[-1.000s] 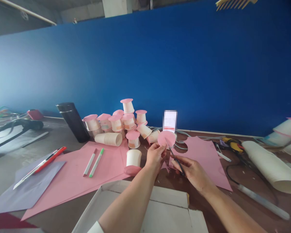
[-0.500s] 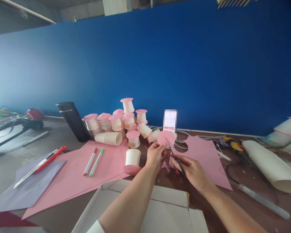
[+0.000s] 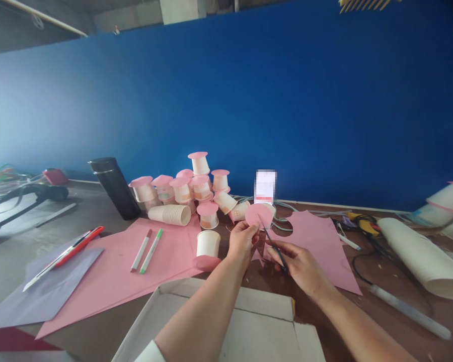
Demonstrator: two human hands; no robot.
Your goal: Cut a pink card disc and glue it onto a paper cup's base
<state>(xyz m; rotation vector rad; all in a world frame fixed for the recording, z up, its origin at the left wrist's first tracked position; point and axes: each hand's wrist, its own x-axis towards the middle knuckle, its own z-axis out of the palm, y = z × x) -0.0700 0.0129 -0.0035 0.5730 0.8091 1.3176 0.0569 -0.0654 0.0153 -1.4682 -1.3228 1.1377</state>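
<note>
Here, pinches a pink paper disc (image 3: pixel 253 213) at its near edge, between thumb and fingers of the left hand (image 3: pixel 244 240), with the round face in view. Holds scissors (image 3: pixel 278 253) in the right hand (image 3: pixel 296 264), curled closed about the dark handle. Has the disc straight ahead, just beyond the left fingertips, and forward and leftward of the right hand. Slants the scissors' long axis forward and to the left from the right hand, to end over the disc's middle. Cannot tell crossing from piercing there, nor parted blades from closed ones. Touches the disc directly with the left hand, the nearer of the two; reaches over it from the right only by way of the blades. Has a pink sheet (image 3: pixel 313 246) with curved cut-outs beyond the right hand, a white paper cup (image 3: pixel 207 244) on a pink round (image 3: pixel 207 263) left of the left hand, and a bright, blurred panel (image 3: pixel 265 185) behind the disc.
</note>
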